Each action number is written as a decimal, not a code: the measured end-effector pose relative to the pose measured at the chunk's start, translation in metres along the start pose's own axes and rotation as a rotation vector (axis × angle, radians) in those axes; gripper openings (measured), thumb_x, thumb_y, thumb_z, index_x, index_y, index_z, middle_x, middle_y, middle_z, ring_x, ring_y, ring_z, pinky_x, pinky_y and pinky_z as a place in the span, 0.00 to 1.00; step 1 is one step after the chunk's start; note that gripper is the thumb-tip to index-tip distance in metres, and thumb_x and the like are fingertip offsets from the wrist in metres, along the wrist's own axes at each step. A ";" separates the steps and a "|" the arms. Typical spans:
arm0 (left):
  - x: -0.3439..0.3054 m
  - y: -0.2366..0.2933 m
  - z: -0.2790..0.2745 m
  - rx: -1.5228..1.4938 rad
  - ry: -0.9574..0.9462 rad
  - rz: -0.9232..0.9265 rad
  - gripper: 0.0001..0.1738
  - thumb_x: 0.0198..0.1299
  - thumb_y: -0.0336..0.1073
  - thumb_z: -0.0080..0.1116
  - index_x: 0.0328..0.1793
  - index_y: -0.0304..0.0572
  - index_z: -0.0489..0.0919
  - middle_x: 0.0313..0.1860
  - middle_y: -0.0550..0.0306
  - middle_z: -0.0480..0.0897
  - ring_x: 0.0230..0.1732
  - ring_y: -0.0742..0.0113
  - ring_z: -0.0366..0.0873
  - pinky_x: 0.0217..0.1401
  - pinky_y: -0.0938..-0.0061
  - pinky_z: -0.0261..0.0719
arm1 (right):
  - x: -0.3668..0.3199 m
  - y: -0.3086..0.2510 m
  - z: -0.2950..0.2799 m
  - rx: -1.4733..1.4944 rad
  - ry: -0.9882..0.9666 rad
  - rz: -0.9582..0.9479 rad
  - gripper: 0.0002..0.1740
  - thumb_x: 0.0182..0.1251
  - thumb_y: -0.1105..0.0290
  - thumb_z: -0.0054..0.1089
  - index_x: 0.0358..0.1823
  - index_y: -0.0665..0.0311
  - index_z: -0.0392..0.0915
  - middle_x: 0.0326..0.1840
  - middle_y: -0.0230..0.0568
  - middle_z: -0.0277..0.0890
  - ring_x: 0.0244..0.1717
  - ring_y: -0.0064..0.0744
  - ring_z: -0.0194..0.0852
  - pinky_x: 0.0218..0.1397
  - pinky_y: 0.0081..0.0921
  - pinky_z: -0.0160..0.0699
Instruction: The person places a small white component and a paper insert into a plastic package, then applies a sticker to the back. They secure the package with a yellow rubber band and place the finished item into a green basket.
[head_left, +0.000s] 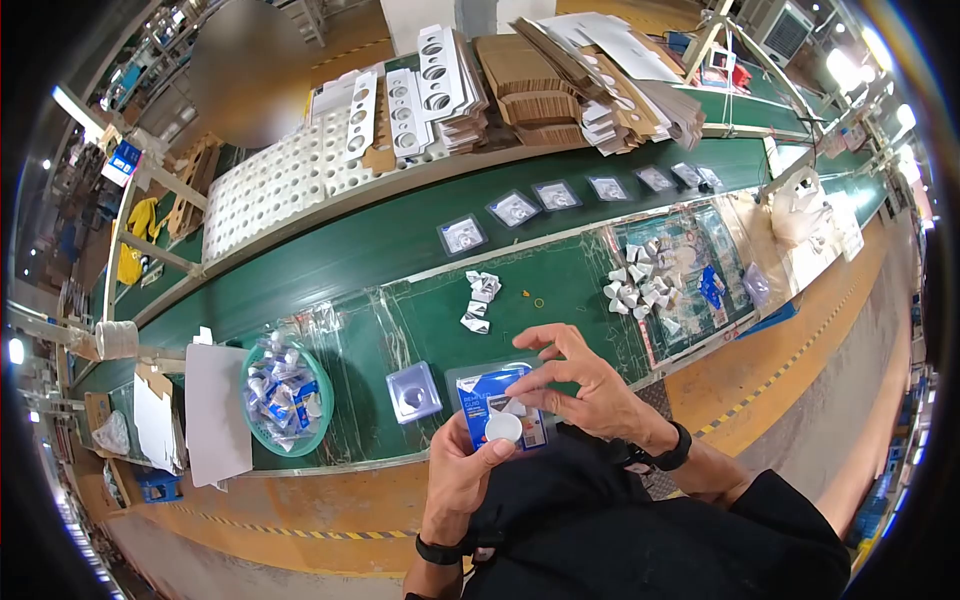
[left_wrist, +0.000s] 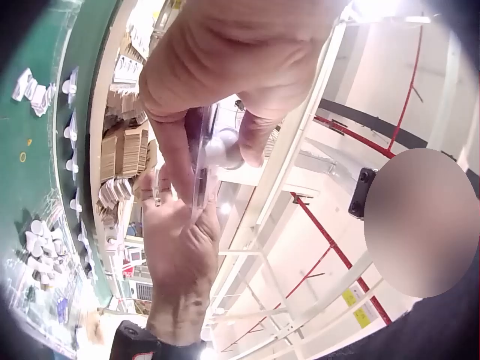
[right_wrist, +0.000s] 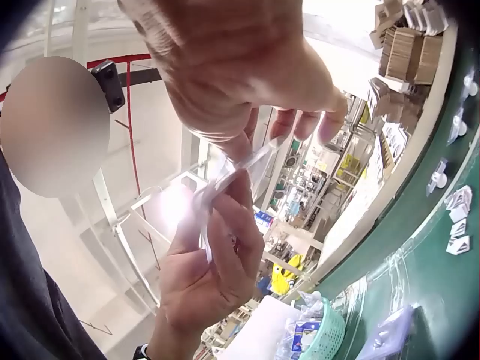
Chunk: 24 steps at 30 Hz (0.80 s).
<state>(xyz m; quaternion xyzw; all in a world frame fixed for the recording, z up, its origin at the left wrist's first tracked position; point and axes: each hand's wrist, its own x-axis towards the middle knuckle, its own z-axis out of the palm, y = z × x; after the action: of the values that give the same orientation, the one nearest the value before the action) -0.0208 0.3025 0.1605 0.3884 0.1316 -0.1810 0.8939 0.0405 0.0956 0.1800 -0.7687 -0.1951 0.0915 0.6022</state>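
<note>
Here, hands [head_left: 465, 460] [head_left: 590, 395] on blue pack [head_left: 495, 383], half-legible lettering [head_left: 478, 401], white piece [head_left: 503, 428]

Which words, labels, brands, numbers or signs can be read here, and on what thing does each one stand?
"REM…": large white letters on the blue card in the left hand; the rest of the line is blurred.
Too small or blurred to read: the card's other print, the packs in the basket, the row of packs.
</note>
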 end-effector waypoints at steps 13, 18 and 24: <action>-0.001 -0.022 -0.030 0.094 0.195 0.026 0.26 0.55 0.30 0.79 0.59 0.32 0.81 0.50 0.55 0.88 0.48 0.68 0.87 0.54 0.71 0.86 | -0.017 0.038 0.028 0.429 0.152 0.238 0.15 0.78 0.76 0.55 0.62 0.65 0.82 0.65 0.44 0.77 0.64 0.33 0.76 0.68 0.31 0.75; -0.011 -0.011 -0.062 0.212 0.377 0.054 0.24 0.56 0.29 0.75 0.58 0.31 0.81 0.49 0.53 0.88 0.49 0.64 0.87 0.55 0.67 0.86 | -0.002 0.198 -0.014 -0.135 0.158 0.409 0.13 0.74 0.68 0.60 0.53 0.65 0.85 0.37 0.42 0.88 0.37 0.30 0.87 0.41 0.29 0.83; -0.039 -0.006 -0.091 0.280 0.575 0.164 0.22 0.58 0.24 0.72 0.59 0.30 0.82 0.49 0.53 0.88 0.49 0.64 0.87 0.58 0.65 0.86 | 0.023 0.267 -0.083 -0.329 0.102 0.291 0.13 0.70 0.66 0.65 0.47 0.71 0.85 0.30 0.42 0.85 0.31 0.24 0.83 0.37 0.27 0.81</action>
<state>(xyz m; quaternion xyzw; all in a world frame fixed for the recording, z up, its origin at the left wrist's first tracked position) -0.0672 0.3746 0.1109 0.5519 0.3208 -0.0076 0.7697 0.1429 -0.0216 -0.0532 -0.8803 -0.0639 0.1052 0.4582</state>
